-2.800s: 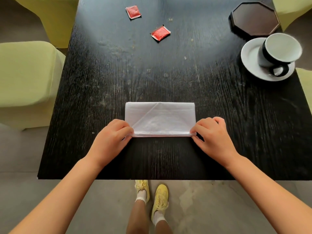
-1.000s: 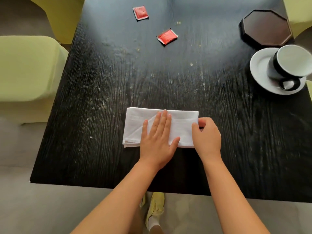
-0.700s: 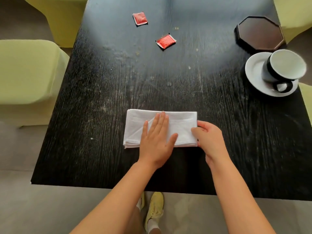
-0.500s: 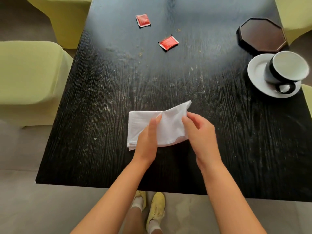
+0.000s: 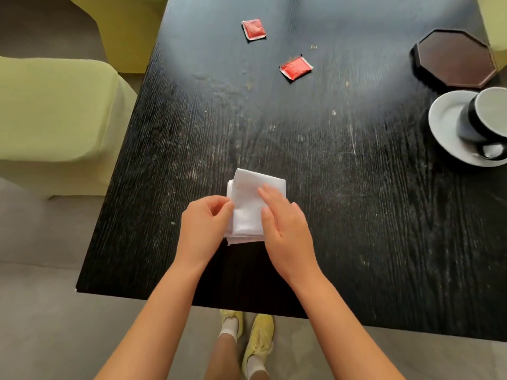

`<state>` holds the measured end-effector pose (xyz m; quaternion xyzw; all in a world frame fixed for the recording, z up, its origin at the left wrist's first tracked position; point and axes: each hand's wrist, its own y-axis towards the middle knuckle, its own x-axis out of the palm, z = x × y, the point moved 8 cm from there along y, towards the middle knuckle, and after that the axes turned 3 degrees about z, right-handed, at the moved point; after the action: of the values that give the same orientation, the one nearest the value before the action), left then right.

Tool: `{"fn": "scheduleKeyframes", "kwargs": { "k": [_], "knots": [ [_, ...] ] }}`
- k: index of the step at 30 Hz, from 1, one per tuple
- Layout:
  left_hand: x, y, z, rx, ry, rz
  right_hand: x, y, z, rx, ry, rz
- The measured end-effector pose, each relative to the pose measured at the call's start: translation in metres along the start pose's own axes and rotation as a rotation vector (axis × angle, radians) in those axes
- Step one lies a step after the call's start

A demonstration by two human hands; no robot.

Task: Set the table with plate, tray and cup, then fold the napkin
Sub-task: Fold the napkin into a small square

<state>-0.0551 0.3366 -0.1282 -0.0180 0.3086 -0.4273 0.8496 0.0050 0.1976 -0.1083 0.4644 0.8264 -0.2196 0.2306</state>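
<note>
Napkin [image 5: 251, 204] now folded over leftward, white, long axis running away; left hand [image 5: 201, 230] fingers pinch its edge, right hand [image 5: 285, 229] presses flat, open.

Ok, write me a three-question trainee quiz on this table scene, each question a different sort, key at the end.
1. True or false: the black-and-white cup stands on the dark octagonal tray.
2. How many red sachets lie on the black wooden table?
3. The right hand rests on: A) the white folded cloth napkin; B) the white round plate; C) a green chair.

Key:
1. False; it stands on the plate.
2. Two: and.
3. A; the left hand pinches the napkin's left edge.
</note>
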Motion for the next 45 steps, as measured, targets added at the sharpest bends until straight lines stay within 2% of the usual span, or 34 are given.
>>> {"fn": "scheduleKeyframes", "kwargs": {
  "k": [4, 6, 9, 12, 13, 16, 17, 18, 20, 22, 23, 26, 34, 41, 45],
  "knots": [
    [0.001, -0.003, -0.006, -0.012, 0.065, 0.033, 0.020, 0.010, 0.009, -0.134, -0.335, -0.109],
    [0.003, -0.005, -0.005, -0.011, 0.053, 0.033, 0.030, 0.012, 0.011, -0.149, -0.322, -0.153],
    [0.009, -0.004, -0.002, 0.043, 0.139, -0.012, 0.032, 0.012, 0.010, -0.146, -0.230, -0.121],
    [0.010, -0.002, 0.000, 0.084, 0.269, -0.050, 0.029, 0.012, 0.009, -0.212, -0.400, -0.055],
    [0.007, -0.003, 0.003, 0.114, 0.340, -0.029, 0.029, 0.014, 0.010, -0.222, -0.470, -0.046],
    [-0.010, -0.008, 0.022, 0.265, 0.536, 0.231, 0.036, 0.021, 0.017, -0.194, -0.590, -0.113],
    [-0.008, -0.008, 0.029, 0.323, 0.550, 0.264, 0.040, 0.022, 0.020, -0.185, -0.612, -0.141],
    [0.001, -0.007, 0.033, 0.392, 0.570, 0.239, 0.043, 0.022, 0.023, -0.180, -0.625, -0.159],
    [0.028, -0.002, 0.027, 0.450, 0.624, 0.057, 0.047, 0.022, 0.026, -0.182, -0.621, -0.175],
    [0.045, 0.005, 0.007, 0.394, 0.623, -0.082, 0.044, 0.022, 0.028, -0.190, -0.595, -0.157],
    [0.049, 0.007, -0.002, 0.377, 0.621, -0.099, 0.040, 0.023, 0.030, -0.186, -0.587, -0.137],
    [0.050, 0.008, -0.013, 0.418, 0.651, -0.055, 0.031, 0.026, 0.039, -0.151, -0.638, -0.082],
    [0.053, 0.012, -0.018, 0.463, 0.790, -0.043, 0.036, 0.026, 0.050, -0.112, -0.766, -0.076],
    [0.053, 0.011, -0.014, 0.451, 0.819, -0.103, 0.038, 0.026, 0.050, -0.072, -0.777, -0.127],
    [0.045, 0.002, -0.014, 0.539, 0.905, -0.155, 0.035, 0.027, 0.047, -0.057, -0.808, -0.142]
  ]
}}
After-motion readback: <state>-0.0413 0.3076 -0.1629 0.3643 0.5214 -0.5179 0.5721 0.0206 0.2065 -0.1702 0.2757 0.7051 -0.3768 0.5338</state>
